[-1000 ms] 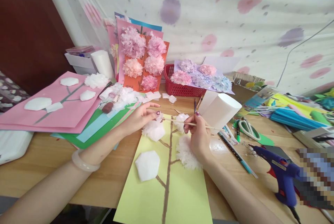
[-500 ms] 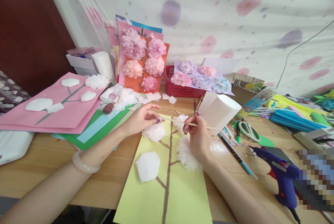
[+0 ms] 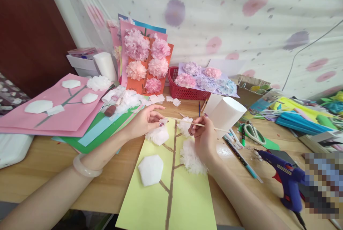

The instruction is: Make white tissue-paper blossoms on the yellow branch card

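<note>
A thin pale stick [image 3: 220, 129] is pinched in my right hand [image 3: 205, 138], its tip pointing left toward my left fingers. My left hand [image 3: 146, 121] is closed at thumb and fingertips around a small bit of white tissue paper [image 3: 163, 120]. Both hands are over the upper part of a yellow sheet [image 3: 150, 208] with a brown painted branch [image 3: 170, 190]. On that sheet are a white paper polygon [image 3: 150, 170], a partly ruffled white piece [image 3: 158, 136] below my left hand, and fluffy white tissue flowers [image 3: 191, 156] on the right, partly hidden by my right hand.
At right lie a blue glue gun [image 3: 288, 173], scissors [image 3: 254, 133] and pens [image 3: 242, 156]. A white paper cylinder [image 3: 229, 114] stands behind my right hand. Pink sheets [image 3: 72, 115] with white shapes lie left. A red basket [image 3: 187, 93] and flower pictures [image 3: 158, 67] are at the back.
My right hand has shifted slightly right with the stick, and the stick's tip has drawn a little away from my left fingers. My left hand stays nearly where it was.
</note>
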`<state>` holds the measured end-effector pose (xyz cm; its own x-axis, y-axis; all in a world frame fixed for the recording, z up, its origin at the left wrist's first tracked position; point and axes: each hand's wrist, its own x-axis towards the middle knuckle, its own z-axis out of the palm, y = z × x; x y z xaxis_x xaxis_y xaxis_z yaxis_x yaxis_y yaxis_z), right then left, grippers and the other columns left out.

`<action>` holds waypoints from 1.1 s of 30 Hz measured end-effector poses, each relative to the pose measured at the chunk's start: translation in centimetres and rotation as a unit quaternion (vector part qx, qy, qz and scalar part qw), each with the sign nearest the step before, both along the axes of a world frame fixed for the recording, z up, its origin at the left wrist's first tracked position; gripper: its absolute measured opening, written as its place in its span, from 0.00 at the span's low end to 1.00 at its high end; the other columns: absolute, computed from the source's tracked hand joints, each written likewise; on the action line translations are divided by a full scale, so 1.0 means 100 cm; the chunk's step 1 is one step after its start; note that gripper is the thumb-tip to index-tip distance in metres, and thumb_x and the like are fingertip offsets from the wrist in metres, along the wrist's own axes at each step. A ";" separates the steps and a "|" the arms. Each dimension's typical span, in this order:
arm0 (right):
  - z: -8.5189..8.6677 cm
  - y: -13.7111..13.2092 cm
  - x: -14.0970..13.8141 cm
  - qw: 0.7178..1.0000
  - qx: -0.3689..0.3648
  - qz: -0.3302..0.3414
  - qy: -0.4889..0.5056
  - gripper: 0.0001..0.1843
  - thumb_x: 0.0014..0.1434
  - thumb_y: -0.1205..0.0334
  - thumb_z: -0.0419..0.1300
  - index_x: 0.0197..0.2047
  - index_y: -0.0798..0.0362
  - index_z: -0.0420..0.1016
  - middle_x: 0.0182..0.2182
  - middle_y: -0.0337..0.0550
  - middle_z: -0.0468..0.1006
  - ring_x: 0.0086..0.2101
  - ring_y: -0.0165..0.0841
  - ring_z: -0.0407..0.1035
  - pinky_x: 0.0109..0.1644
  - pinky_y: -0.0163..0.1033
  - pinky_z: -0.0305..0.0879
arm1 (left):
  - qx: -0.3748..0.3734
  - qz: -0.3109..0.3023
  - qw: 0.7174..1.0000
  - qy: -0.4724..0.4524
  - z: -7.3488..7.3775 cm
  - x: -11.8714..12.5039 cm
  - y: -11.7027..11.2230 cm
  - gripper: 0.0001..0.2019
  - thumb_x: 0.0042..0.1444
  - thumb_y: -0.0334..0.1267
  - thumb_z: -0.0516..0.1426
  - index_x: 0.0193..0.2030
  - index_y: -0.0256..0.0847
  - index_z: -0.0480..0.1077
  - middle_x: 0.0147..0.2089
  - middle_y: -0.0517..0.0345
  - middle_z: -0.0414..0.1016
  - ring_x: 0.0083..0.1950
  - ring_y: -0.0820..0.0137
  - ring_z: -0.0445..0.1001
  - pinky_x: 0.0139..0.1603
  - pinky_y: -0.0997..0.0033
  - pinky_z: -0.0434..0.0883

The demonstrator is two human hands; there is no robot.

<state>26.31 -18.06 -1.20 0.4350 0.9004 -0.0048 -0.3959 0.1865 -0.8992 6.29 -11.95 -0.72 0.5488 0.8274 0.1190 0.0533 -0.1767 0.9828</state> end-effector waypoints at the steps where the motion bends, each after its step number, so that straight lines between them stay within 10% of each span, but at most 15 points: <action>1: -0.001 0.000 0.000 1.000 0.001 0.017 -0.006 0.18 0.56 0.53 0.55 0.19 0.53 0.69 0.13 0.35 0.64 0.16 0.25 0.57 0.21 0.33 0.54 | 0.001 0.003 1.000 -0.001 0.000 0.000 0.000 0.26 0.48 0.36 0.62 0.55 0.38 0.60 0.42 0.51 0.77 0.45 0.65 0.77 0.43 0.66 0.72; 33: -0.001 -0.003 0.002 0.996 0.040 -0.005 -0.077 0.21 0.61 0.51 0.52 0.21 0.52 0.69 0.15 0.35 0.65 0.18 0.26 0.60 0.23 0.33 0.55 | -0.042 -0.021 0.996 0.081 0.011 -0.017 0.012 0.24 0.44 0.32 0.62 0.50 0.36 0.63 0.40 0.50 0.79 0.41 0.64 0.78 0.38 0.68 0.71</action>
<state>26.49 -18.39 -1.32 0.4333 0.8912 0.1340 -0.2517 0.2624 -0.9316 4.56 -10.73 0.41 0.5892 0.8069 -0.0422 0.2065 -0.0999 0.9733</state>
